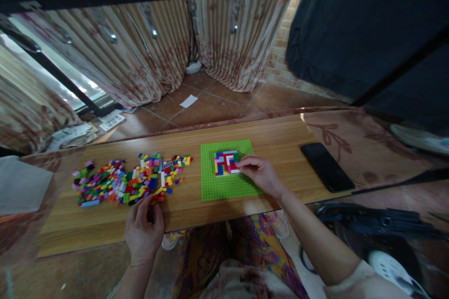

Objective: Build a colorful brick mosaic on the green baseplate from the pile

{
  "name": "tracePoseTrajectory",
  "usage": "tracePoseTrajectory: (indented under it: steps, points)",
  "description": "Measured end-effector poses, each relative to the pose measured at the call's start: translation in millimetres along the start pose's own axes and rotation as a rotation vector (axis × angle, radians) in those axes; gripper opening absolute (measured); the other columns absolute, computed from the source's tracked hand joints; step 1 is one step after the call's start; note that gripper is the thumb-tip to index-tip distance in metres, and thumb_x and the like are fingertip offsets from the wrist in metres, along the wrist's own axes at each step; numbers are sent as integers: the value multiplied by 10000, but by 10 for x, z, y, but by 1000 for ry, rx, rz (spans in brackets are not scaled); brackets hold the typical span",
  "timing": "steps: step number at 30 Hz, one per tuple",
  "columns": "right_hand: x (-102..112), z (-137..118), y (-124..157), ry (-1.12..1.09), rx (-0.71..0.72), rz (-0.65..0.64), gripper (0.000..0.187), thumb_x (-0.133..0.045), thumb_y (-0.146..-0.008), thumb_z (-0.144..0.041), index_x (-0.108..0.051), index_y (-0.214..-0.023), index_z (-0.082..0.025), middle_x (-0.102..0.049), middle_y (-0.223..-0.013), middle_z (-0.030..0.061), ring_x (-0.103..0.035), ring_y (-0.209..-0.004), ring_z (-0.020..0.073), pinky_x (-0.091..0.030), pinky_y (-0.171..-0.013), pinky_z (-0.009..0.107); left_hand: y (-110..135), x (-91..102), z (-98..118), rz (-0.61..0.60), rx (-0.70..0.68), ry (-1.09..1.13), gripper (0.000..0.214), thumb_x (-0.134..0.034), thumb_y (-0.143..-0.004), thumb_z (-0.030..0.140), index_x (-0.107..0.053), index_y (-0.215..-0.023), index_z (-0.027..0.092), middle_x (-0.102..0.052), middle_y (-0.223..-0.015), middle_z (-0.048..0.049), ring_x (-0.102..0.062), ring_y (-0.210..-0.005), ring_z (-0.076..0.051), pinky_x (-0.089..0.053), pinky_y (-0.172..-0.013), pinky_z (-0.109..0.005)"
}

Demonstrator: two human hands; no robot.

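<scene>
A green studded baseplate (210,188) lies on the wooden table, bearing a low, multicoloured block of toy building bricks (224,164) near its middle. My right hand (261,175) reaches in from the right over the baseplate. Its thumb and forefinger pinch a small toy brick at the block's right side, mostly hidden by the fingertips. To the left spreads a loose pile of toy bricks (122,182) in many colours. At the pile's front edge rests my left hand (144,226), fingers half curled, thumb apart from forefinger, beside a few yellow and orange bricks.
A black phone (327,167) lies at the right end of the wooden table (185,212). Patterned curtains (147,51) hang behind it. Papers (75,135) sit beyond the table at left, and a dark bag-like object (382,222) stands at lower right.
</scene>
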State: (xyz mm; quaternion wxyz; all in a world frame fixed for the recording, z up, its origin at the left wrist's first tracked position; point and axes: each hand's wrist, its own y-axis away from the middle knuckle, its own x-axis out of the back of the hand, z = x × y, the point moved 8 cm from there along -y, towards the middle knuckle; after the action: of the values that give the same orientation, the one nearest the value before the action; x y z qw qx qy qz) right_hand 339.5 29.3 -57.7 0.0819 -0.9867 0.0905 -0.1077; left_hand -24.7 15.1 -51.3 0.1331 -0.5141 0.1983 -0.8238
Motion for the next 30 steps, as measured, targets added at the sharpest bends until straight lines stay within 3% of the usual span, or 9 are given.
tracePoseTrajectory:
  steps: [7, 14, 23, 30]
  points:
    - [3, 102, 7, -149, -136, 35, 169, -771, -641, -350, -744, -754, -227, -706, -782, 14, -632, -745, 159, -504, -746, 323, 1, -8, -14, 1, -9, -15, 296, -526, -867, 323, -629, -1102, 175, -652, -1065, -117, -610, -1002, -244, -508, -868, -381]
    - [109, 324, 144, -258, -326, 275, 344, -778, -589, -481, -730, -780, -199, -701, -705, 24, -599, -599, 140, -529, -614, 313, 14, -15, -40, -6, 18, -8, 298, -541, -857, 298, -627, -1120, 186, -647, -1071, -109, -610, -1006, -241, -503, -873, -374]
    - [-61, 321, 122, -246, -368, 235, 308, -767, -585, -443, -713, -760, -196, -653, -616, -1, -567, -542, 127, -509, -515, 274, 1, -1, -3, -1, -11, -13, 287, -535, -868, 294, -635, -1109, 174, -655, -1059, -112, -616, -993, -238, -509, -861, -367]
    - [32, 337, 135, -192, -364, 307, 353, -723, -635, -476, -702, -834, -184, -675, -679, 16, -575, -571, 140, -487, -538, 282, -4, 13, 21, 14, -12, -13, 285, -533, -872, 303, -643, -1096, 167, -659, -1048, -111, -618, -988, -232, -510, -870, -360]
